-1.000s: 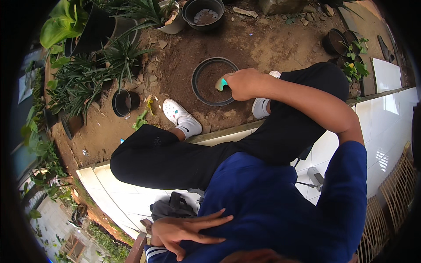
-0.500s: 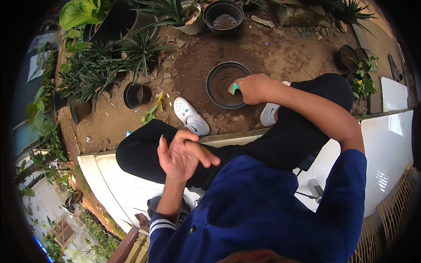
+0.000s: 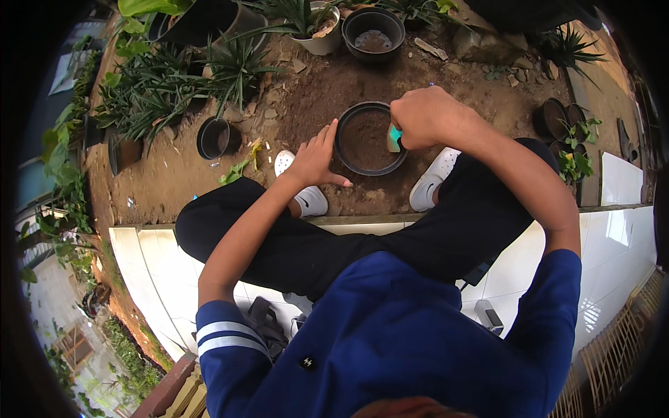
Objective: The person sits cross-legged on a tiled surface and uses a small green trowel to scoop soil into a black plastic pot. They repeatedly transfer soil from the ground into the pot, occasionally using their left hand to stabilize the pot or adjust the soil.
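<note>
A round black plant pot (image 3: 343, 155) with brown soil in it stands on the ground between my feet. My right hand (image 3: 428, 117) is closed at its right rim, around what looks like a small trowel (image 3: 394, 138), teal and tan. The trowel's lower part reaches down inside the pot; my fist hides its handle. At the left side of the pot, my left hand (image 3: 315, 159) is open with its fingers stretched out and thumb apart, holding nothing. Whether its fingertips touch the rim I cannot tell.
Another black pot (image 3: 374, 35) and a white pot (image 3: 322, 43) with a spiky plant stand beyond. A small black pot (image 3: 218, 138) is at the left, near spiky plants (image 3: 157, 90). More black pots (image 3: 552, 118) stand at the right. White tiles (image 3: 613, 237) edge the soil.
My left hand has moved forward from above my left leg to the left side of the pot, its fingers stretching out. My right hand and the trowel have shifted to the pot's right side.
</note>
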The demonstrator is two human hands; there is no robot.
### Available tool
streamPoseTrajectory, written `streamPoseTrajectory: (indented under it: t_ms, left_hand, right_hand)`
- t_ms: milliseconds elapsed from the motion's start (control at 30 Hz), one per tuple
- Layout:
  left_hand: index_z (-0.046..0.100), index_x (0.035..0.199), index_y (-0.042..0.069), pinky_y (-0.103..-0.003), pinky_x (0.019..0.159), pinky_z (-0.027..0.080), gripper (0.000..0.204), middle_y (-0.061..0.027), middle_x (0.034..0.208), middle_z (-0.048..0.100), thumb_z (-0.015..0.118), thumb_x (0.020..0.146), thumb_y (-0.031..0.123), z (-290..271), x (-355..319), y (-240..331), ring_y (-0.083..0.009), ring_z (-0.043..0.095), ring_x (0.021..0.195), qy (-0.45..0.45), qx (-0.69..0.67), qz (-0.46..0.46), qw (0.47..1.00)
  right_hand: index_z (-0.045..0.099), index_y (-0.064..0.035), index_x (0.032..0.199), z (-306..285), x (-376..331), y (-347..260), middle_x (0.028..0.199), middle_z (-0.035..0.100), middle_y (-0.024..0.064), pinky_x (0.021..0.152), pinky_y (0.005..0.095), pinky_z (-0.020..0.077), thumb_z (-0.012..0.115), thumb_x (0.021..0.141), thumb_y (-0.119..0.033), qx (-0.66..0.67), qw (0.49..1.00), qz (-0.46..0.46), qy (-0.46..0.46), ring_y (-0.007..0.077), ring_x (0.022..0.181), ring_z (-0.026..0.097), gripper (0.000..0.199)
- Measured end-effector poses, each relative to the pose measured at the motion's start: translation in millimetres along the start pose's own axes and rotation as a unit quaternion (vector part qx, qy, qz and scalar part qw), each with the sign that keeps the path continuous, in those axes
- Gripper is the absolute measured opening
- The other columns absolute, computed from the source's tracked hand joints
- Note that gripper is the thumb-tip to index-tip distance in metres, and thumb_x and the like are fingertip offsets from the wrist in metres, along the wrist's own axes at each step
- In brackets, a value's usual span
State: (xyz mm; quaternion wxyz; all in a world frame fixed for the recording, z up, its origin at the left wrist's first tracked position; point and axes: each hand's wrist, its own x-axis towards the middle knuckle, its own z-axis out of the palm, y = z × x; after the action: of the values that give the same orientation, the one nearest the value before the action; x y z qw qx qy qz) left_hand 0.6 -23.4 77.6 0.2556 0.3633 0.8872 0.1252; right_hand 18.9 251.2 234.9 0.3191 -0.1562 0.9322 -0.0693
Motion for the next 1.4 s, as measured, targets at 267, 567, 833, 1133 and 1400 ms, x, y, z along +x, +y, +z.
streamPoseTrajectory:
  t_ms: [267,567,833,1133,1400]
  left_hand:
    - [-0.017,0.159,0.002,-0.059,0.108,0.04,0.171,-0.0288,0.155,0.032,0.096,0.045,0.063,37,35,-4,-0.047,0.044,0.137,0.006,-0.065,-0.027,0.997]
    - [-0.017,0.159,0.004,-0.059,0.104,0.042,0.171,-0.0261,0.145,0.041,0.096,0.046,0.062,43,35,-1,-0.0453,0.05,0.131,0.005,-0.075,-0.055,0.996]
    - [-0.017,0.16,0.009,-0.061,0.107,0.041,0.168,-0.0245,0.146,0.042,0.098,0.048,0.057,41,31,3,-0.0436,0.049,0.132,-0.002,-0.087,-0.089,0.992]
    - [-0.015,0.161,0.01,-0.06,0.107,0.041,0.169,-0.0239,0.147,0.041,0.099,0.045,0.057,42,32,0,-0.0433,0.046,0.135,0.018,-0.069,-0.094,0.993]
    - [-0.017,0.161,0.011,-0.06,0.107,0.041,0.171,-0.0267,0.146,0.04,0.098,0.044,0.061,44,34,2,-0.0461,0.045,0.134,-0.03,-0.056,-0.126,0.99]
  right_hand:
    - [0.074,0.0004,0.093,62,26,-3,0.089,0.074,0.02,0.075,0.0451,0.06,0.072,0.07,-0.013,0.034,0.998,0.01,0.043,0.035,0.088,0.074,0.027]
    - [0.069,0.005,0.08,64,20,5,0.083,0.071,0.0251,0.073,0.0477,0.0578,0.07,0.066,-0.007,0.057,0.996,0.007,0.069,0.0407,0.084,0.071,0.019]
    - [0.074,0.0008,0.1,59,22,1,0.087,0.072,0.0221,0.073,0.0482,0.0574,0.067,0.072,-0.007,0.072,0.99,-0.021,0.122,0.0385,0.087,0.071,0.029]
    - [0.077,-0.0047,0.098,48,21,-5,0.083,0.073,0.0192,0.073,0.046,0.0583,0.069,0.065,-0.006,0.057,0.994,-0.032,0.087,0.0356,0.084,0.073,0.035]
    - [0.079,-0.0075,0.101,45,24,-6,0.083,0.074,0.0171,0.072,0.0444,0.0584,0.071,0.066,-0.004,-0.044,0.994,-0.067,0.08,0.035,0.083,0.073,0.036]
